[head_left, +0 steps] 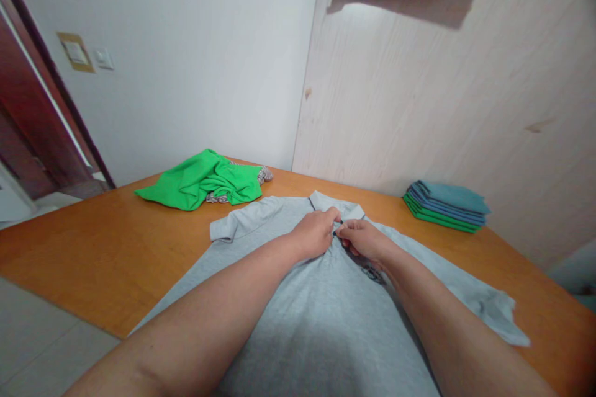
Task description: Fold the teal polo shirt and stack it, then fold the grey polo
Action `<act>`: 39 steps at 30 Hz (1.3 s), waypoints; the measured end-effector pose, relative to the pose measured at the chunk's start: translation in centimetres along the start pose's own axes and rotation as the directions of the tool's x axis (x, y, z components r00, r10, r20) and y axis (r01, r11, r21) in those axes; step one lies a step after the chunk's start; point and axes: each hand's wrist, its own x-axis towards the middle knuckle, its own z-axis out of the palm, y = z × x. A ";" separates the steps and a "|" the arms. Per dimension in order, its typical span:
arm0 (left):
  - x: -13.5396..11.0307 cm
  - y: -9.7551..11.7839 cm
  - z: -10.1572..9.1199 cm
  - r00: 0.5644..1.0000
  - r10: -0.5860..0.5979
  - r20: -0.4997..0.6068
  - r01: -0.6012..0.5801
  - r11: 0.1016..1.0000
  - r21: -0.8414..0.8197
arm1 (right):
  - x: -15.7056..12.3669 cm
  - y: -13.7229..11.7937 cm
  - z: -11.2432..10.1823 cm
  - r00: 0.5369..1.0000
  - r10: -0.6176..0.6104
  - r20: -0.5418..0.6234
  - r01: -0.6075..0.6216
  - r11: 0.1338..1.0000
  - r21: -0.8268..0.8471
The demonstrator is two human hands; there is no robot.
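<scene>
A light grey polo shirt (pixel 326 310) lies spread out, front up, with its collar toward the wall and its short sleeves out to the sides. At the placket just below the collar, my left hand (pixel 317 231) is closed, pinching the fabric. Right beside it my right hand (pixel 362 238) pinches the placket too, close to a small dark button. The fabric gathers in creases beneath my fingers. A dark printed or stitched mark on the chest shows partly under my right wrist.
The shirt rests on an orange-brown wooden table (pixel 93 254). Bright green crumpled clothing (pixel 200 180) with some striped cloth lies at the back left. A neat stack of folded blue and green clothes (pixel 447 205) sits at the back right, near the wall.
</scene>
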 end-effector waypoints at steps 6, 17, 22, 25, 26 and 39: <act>0.0 -0.6 -0.1 0.995 0.094 0.025 -0.096 0.990 0.105 | 0.2 0.1 0.1 1.000 -0.010 -0.005 0.010 1.000 -0.008; -0.1 -1.2 0.3 0.993 0.114 0.020 -0.115 0.971 0.212 | -0.1 0.1 0.3 1.000 0.003 -0.002 -0.003 0.998 -0.058; -0.2 -1.1 0.1 0.994 0.095 0.046 -0.104 0.952 0.288 | 0.3 0.5 0.5 0.996 -0.070 -0.046 0.060 0.981 -0.187; -0.2 -0.8 -0.1 0.995 0.074 0.065 -0.093 0.931 0.352 | 0.3 0.3 0.4 0.992 -0.105 -0.073 0.073 0.935 -0.348; -0.2 -0.7 -0.2 0.995 0.069 0.067 -0.089 0.925 0.368 | 0.3 0.2 0.3 0.990 -0.115 -0.087 0.071 0.915 -0.397; 0.4 -1.4 0.1 0.997 -0.038 0.064 0.031 0.992 0.120 | 0.6 1.1 0.5 0.989 -0.127 -0.080 0.091 0.933 -0.347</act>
